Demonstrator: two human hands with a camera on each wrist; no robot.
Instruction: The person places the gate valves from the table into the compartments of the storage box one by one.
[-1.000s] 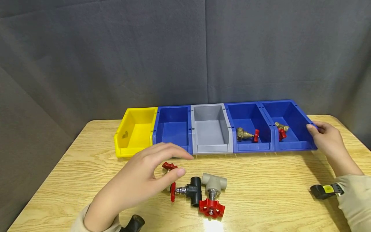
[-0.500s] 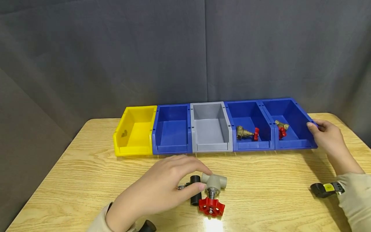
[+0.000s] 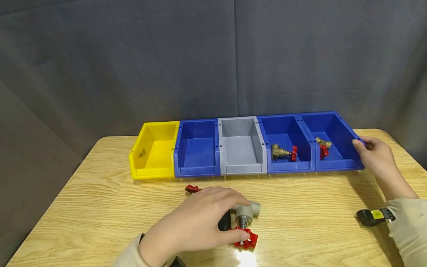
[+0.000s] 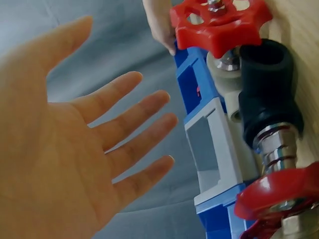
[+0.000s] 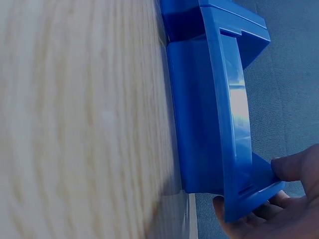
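My left hand, fingers spread and slightly bent, hovers over the valves on the table and holds nothing. Beyond its fingertips lies a grey plastic valve with a red handwheel. A black plastic valve is partly hidden under the hand in the head view. Farther left, another red handwheel pokes out behind the hand. At the far right, my right hand pinches the side wall of the rightmost blue bin, thumb inside and fingers outside.
A row of bins spans the table's back: a yellow bin, a blue bin, a grey bin and two blue ones at right. Brass valves with red handles lie in those two. A dark grey curtain hangs behind.
My left hand has moved right and toward me, from above the left valves to over the black and grey ones. The right hand keeps its grip on the bin.
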